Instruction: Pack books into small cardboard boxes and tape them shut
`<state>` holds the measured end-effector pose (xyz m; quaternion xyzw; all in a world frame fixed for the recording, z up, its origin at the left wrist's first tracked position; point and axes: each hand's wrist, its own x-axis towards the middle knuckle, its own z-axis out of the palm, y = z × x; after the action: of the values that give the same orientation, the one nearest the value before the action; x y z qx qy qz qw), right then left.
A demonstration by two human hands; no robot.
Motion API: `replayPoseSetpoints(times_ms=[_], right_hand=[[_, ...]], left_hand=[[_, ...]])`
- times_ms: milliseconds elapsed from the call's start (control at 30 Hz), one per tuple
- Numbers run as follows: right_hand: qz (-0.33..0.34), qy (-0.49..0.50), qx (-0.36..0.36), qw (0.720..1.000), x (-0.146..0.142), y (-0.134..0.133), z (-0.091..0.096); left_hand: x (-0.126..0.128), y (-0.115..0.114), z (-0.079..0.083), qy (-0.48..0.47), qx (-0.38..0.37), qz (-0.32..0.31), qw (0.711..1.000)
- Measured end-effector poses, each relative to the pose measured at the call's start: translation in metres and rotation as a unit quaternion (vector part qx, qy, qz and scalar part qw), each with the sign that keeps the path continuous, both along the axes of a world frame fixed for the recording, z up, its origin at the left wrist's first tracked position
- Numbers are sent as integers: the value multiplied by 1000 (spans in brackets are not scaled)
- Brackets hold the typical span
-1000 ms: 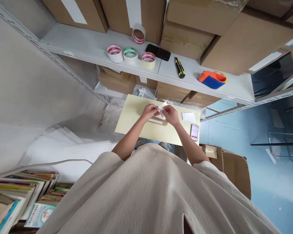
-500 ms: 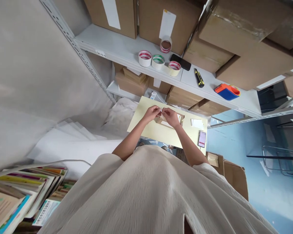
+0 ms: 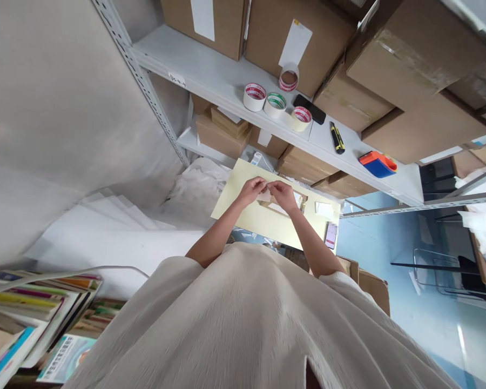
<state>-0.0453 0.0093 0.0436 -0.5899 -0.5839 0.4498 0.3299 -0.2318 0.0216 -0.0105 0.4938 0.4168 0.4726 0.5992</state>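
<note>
- Garment: the wearer's pale shirt (image 3: 251,313) fills the near foreground; both bare forearms extend over the worktop (image 3: 259,224).
- Grip, left hand (image 3: 251,190): thumb and forefinger are pinched together on a thin pale slip (image 3: 263,196).
- Grip, right hand (image 3: 282,195): thumb and forefinger are likewise closed, fingertips just beside the left ones, apparently on the same slip; the exact contact is too small to resolve.
- Slip, location: at and below the fingertips, in front of the cardboard box. Paper or film cannot be told apart here.
- Slip, handling: judged very light, limp and easily creased or torn. Hold by an edge or corner, with light pressure.
- Cardboard box (image 3: 304,202): lies on the worktop beneath the hands, partly covered by them. Judged stiff; weight cannot be told. Take hold at opposite sides.
- Right end of worktop: a smartphone (image 3: 331,235) lies near the edge, with white cards (image 3: 324,208) just beyond.
- Shelf (image 3: 210,65), beyond: carries tape rolls (image 3: 275,111), a utility knife (image 3: 337,138), a tape dispenser (image 3: 377,165) and large cartons (image 3: 263,32).
</note>
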Motion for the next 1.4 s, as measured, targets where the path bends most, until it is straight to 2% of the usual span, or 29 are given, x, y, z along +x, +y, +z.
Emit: replayPoseSetpoints(times_ms=[233, 333, 467, 633, 800, 967, 1067, 1233, 1333, 1400], right_hand=[[-16, 25, -11, 1000, 4, 6, -6], [-48, 21, -3, 999, 8, 10, -11], [-122, 15, -2, 992, 19, 22, -18], [-166, -3, -1, 986, 30, 41, -26], [-161, -31, 7, 986, 30, 55, -34], [-160, -24, 9, 987, 20, 67, -44], [-139, -27, 23, 990, 10, 70, -49], [-87, -86, 60, 991, -5, 68, -50], [-64, -81, 64, 993, -10, 63, -47], [-61, -67, 57, 994, -11, 58, -44]], left_hand=[[3, 4, -7, -5, 21, -23, 999], [-1, 3, -6, 24, 4, -5, 1000], [-21, 5, -8, 89, -47, 72, 992], [-67, 12, -18, 133, -121, 184, 966], [-122, 12, -32, 135, -148, 303, 932], [-166, 2, -42, 137, -182, 367, 902], [-184, -7, -47, 127, -158, 400, 894], [-197, -23, -60, 125, -146, 446, 874], [-191, -27, -68, 125, -158, 464, 863], [-181, -25, -72, 118, -149, 446, 874]])
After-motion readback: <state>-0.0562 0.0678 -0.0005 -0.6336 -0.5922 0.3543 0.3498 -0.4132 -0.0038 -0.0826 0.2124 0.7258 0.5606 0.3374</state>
